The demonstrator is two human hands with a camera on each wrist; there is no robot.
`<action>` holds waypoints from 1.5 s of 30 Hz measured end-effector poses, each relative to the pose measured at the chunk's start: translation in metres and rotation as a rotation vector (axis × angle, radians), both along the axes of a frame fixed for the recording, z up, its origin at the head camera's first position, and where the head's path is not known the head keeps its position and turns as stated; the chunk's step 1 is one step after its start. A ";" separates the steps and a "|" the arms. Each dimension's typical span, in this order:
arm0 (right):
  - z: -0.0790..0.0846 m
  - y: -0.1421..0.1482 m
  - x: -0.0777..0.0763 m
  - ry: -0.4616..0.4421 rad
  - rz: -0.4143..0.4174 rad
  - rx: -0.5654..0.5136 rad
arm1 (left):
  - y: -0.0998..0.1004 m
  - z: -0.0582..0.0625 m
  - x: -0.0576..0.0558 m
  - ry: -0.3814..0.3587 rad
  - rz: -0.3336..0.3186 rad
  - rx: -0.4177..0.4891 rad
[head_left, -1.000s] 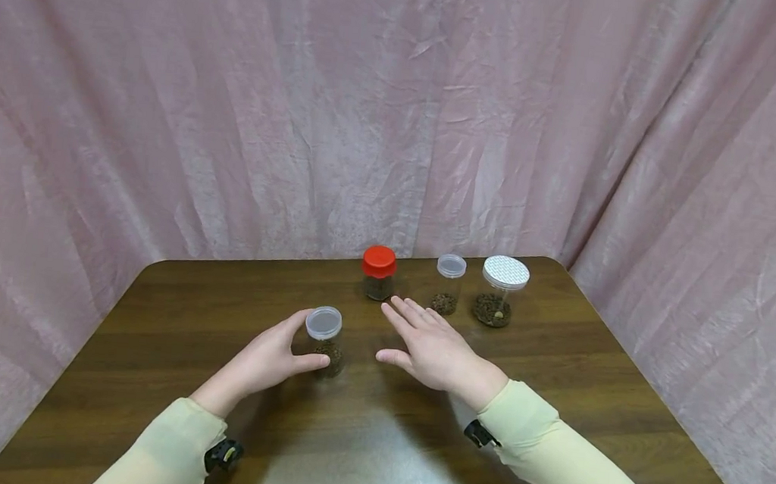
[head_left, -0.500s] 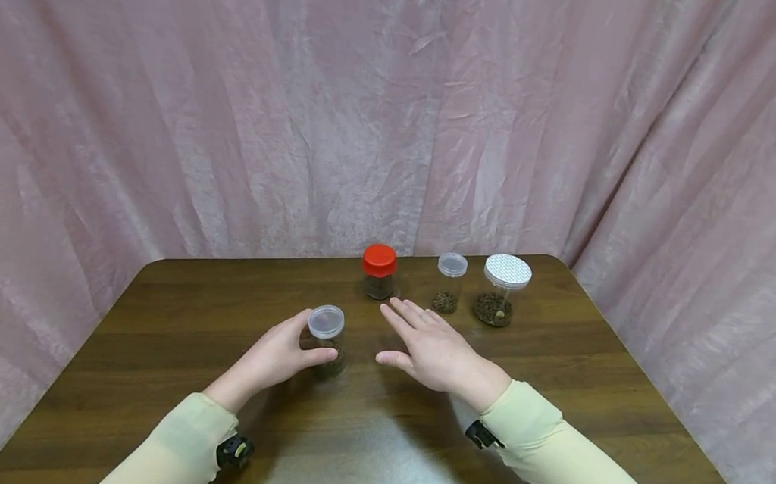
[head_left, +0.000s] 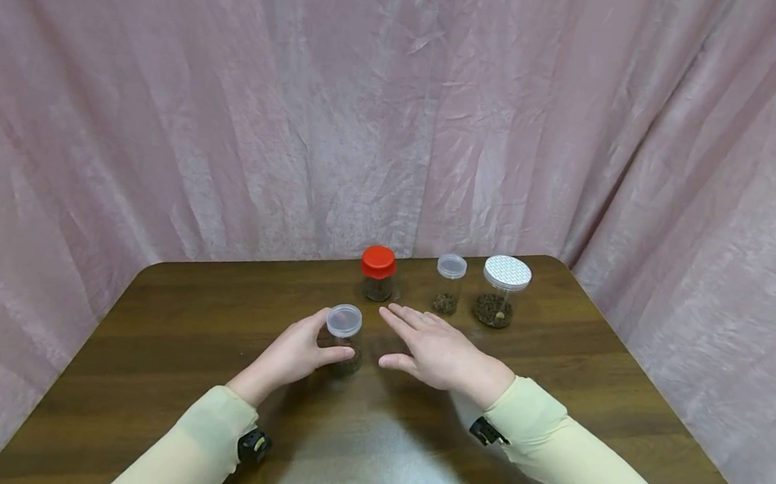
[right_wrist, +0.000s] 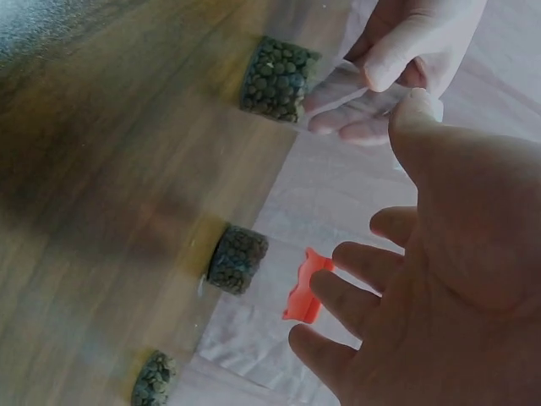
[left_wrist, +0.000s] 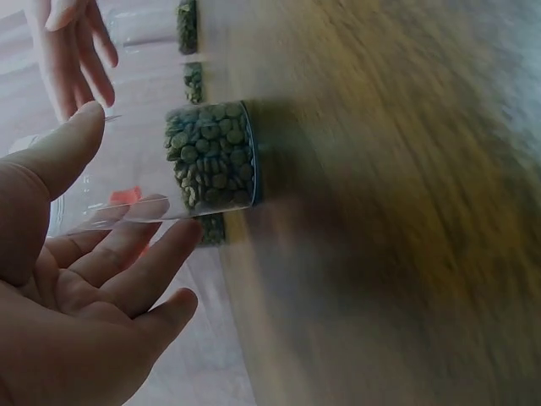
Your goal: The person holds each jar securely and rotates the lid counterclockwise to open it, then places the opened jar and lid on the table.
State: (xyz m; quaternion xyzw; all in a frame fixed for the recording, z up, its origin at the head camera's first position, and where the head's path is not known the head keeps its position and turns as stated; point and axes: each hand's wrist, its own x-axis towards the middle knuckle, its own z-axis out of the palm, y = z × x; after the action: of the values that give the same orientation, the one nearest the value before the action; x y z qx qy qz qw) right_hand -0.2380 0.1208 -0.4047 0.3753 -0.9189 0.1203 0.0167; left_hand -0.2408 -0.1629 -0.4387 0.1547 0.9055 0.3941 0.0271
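Observation:
My left hand grips a clear jar with a translucent lid, thumb on the near side and fingers behind. The jar stands upright. Small greenish-brown pellets fill its lower part in the left wrist view. Whether its base touches the table cannot be told. To the right of it, my right hand hovers palm down, fingers straight and thumb apart, holding nothing. Its fingertips point toward a jar with a red lid farther back.
Behind the right hand stand a slim clear-lidded jar and a wider jar with a white patterned lid, both part-filled with pellets. They share the brown wooden table with the red-lidded jar. A pink curtain hangs behind.
My left hand has moved to the right with the jar, closer to my right hand. The right hand has barely moved. The other jars stay where they were.

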 end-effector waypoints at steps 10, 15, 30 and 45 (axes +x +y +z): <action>0.007 -0.004 -0.004 0.080 0.024 -0.095 | 0.010 -0.011 -0.016 0.098 -0.080 -0.027; 0.010 -0.006 -0.005 0.070 -0.021 -0.108 | 0.022 0.003 -0.011 0.101 -0.059 -0.073; 0.014 -0.016 -0.013 0.106 -0.121 -0.151 | 0.037 0.009 -0.014 0.155 -0.033 -0.191; 0.016 -0.020 -0.016 0.120 -0.131 -0.167 | 0.043 0.009 -0.016 0.164 -0.055 -0.201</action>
State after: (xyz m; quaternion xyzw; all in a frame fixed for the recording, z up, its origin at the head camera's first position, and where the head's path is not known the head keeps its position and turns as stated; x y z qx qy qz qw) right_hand -0.2544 0.1008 -0.3892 0.3184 -0.9255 0.1724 0.1109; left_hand -0.2568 -0.1203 -0.4298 0.2078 0.9350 0.2865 -0.0209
